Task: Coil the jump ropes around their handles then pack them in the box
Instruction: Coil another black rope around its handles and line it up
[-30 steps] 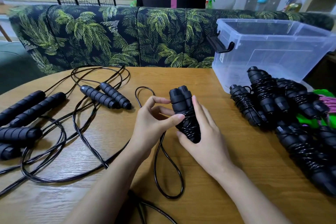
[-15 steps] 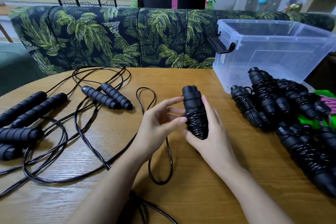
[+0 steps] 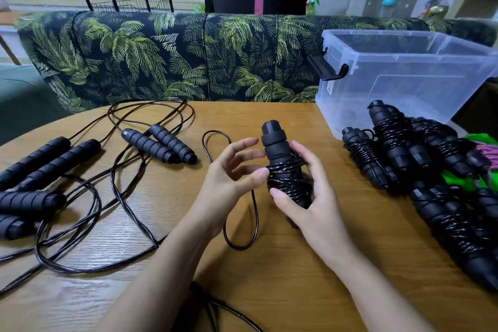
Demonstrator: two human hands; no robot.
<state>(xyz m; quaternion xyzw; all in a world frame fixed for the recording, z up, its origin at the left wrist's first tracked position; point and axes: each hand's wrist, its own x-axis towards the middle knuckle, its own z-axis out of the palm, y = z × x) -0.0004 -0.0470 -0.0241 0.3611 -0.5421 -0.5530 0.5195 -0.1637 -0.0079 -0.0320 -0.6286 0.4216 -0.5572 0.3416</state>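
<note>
The right hand [image 3: 315,207] gripped the half-wound handles [image 3: 277,148] low at table centre. The left hand [image 3: 229,183], fingers spread, thumbed down the cord [image 3: 255,213] trailing toward seven o'clock. It looked light, springy and likely to uncoil.

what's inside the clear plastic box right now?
Nothing shows inside the clear plastic box through its walls or open top. Its lower right part is covered by the pile of coiled black jump ropes in front. That part cannot be checked.
</note>
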